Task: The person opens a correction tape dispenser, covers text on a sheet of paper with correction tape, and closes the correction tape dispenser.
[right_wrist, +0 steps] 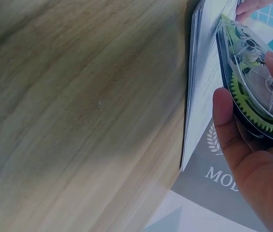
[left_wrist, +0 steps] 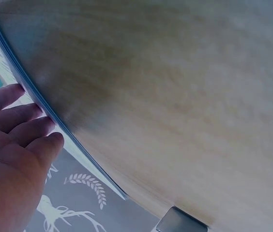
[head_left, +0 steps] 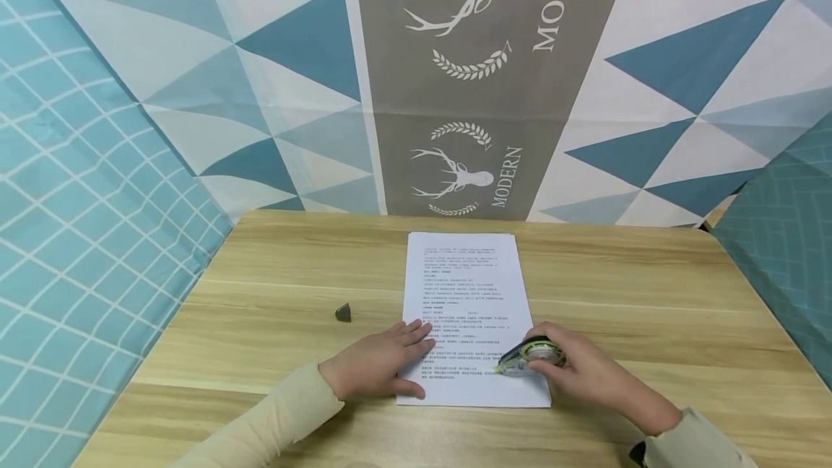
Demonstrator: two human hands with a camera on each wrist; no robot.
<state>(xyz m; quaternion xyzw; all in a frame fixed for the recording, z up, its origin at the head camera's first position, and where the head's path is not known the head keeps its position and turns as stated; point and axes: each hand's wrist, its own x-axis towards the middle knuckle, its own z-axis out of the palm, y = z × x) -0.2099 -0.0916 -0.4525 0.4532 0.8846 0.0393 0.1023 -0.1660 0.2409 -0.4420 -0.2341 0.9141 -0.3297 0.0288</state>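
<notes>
My right hand [head_left: 585, 374] pinches the correction tape dispenser [head_left: 534, 354], thumb and fingers curled around its clear, rounded plastic shell with green gears inside. Its long axis lies across the printed sheet [head_left: 466, 309], tip pointing to my left hand [head_left: 380, 365], which rests flat, fingers straight, on the sheet's lower left edge. The sheet lies on the smooth wooden table [head_left: 650, 295].

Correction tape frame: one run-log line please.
left hand: flat on printed sheet | right hand: grips correction tape, tip on sheet | small dark cap: on table
</notes>
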